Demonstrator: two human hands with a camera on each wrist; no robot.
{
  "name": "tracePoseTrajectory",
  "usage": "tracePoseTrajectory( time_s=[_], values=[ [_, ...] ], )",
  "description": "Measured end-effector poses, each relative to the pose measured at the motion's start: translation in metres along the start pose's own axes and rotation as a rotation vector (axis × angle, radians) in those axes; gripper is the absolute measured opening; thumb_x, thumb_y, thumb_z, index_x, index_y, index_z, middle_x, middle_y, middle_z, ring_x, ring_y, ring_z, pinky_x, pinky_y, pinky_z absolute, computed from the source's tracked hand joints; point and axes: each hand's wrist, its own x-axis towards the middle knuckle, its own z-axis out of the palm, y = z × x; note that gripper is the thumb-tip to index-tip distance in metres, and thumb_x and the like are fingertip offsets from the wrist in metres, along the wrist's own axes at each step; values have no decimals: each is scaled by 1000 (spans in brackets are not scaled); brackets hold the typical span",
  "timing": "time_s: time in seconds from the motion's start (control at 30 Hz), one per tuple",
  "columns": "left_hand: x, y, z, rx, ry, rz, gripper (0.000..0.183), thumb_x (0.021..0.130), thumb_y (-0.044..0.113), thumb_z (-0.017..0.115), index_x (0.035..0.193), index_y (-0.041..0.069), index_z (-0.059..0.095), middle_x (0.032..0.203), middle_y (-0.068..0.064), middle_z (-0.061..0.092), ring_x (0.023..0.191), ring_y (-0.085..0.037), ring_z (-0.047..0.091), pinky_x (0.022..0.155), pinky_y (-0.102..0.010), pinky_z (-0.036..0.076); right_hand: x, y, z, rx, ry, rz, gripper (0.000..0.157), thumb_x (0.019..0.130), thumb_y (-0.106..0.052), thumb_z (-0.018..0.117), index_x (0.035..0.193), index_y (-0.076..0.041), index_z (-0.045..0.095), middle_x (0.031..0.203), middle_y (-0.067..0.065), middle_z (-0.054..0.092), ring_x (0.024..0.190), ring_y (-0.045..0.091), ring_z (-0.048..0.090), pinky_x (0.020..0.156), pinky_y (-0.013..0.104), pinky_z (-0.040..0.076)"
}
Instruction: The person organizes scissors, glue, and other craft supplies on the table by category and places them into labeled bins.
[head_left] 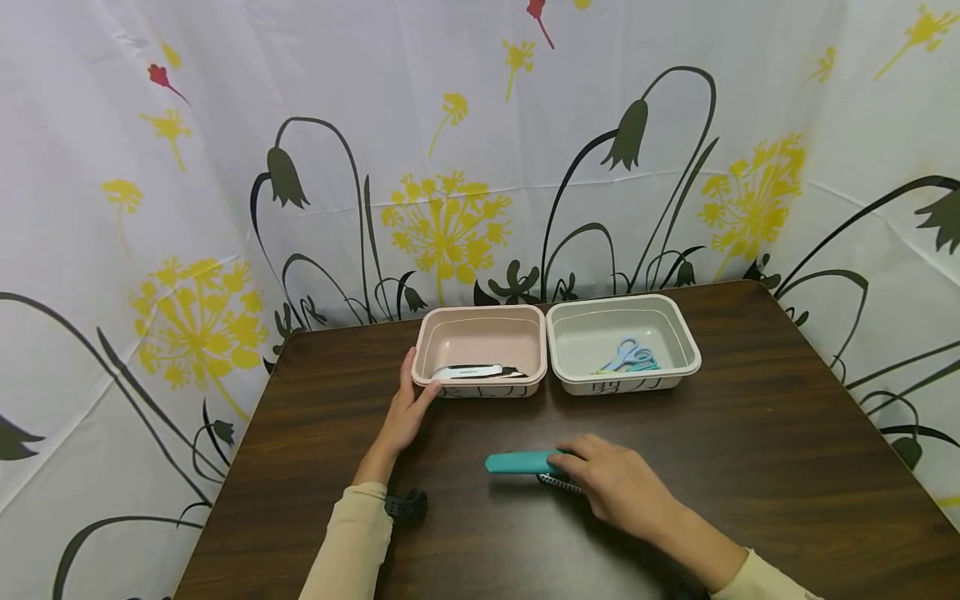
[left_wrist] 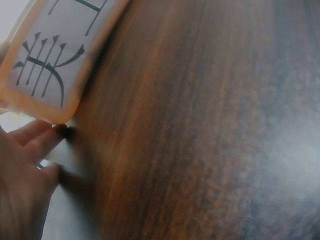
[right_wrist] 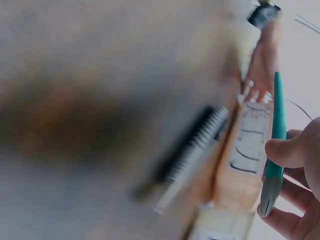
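My left hand (head_left: 403,414) rests at the near left corner of a pink plastic box (head_left: 480,318), its thumb by the front rim and its fingers along the side. A white and black cutter-like tool (head_left: 472,372) lies inside that box. In front of the boxes, my right hand (head_left: 618,483) holds a slim teal tool (right_wrist: 278,120) with a grey end, pinched between thumb and fingers. Below it on the table is a black object with a white-striped edge (right_wrist: 197,142), partly hidden by the hand in the head view.
A pale grey box (head_left: 615,310) stands close to the right of the pink one, with light blue scissors (head_left: 627,356) and a teal item in it. Both boxes bear written labels on their fronts. Behind the brown table (head_left: 757,400) hangs a flower-patterned curtain (head_left: 480,100).
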Motion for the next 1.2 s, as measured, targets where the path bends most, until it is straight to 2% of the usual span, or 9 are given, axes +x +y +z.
tracePoseTrajectory(
  time_s=[0.23,0.47,0.6,0.73,1.03,1.2],
  values=[
    [-1,4,-2,-12,-19,-9,76,101,23,57,158,16,8,157,-22,26,140,-38,32,109,-55,26,34,16,-11,-26,34,62,37,84,-3,73,119,-15,69,120,4,63,107,21,60,85,38,52],
    [-7,37,-6,-13,-56,-32,76,101,18,56,158,10,7,156,-28,24,140,-42,29,110,-57,24,67,26,-3,-84,35,145,50,80,6,68,127,-13,65,123,8,61,111,26,58,90,43,48],
    [-7,39,-6,-10,-59,-30,75,101,18,56,158,10,7,156,-27,23,140,-42,29,110,-56,26,81,31,6,-94,37,156,51,79,7,64,126,-12,65,117,8,63,107,28,59,85,44,49],
    [-7,37,-5,-13,-59,-25,76,101,19,56,158,11,6,156,-26,23,140,-41,29,109,-55,26,91,34,15,-90,18,172,47,83,6,60,125,-12,65,112,6,63,103,27,60,82,44,49],
    [-7,39,-5,-21,-52,-23,75,101,19,56,158,12,7,156,-27,24,140,-42,29,110,-57,25,108,36,27,-24,-63,249,47,86,1,53,130,-12,61,108,6,61,100,26,56,82,44,45],
    [-7,40,-5,-19,-57,-28,76,101,19,56,158,12,6,156,-27,23,140,-42,29,110,-56,25,114,39,35,-20,-71,232,46,84,0,50,128,-9,60,105,7,61,100,28,56,83,44,45]
  ],
)
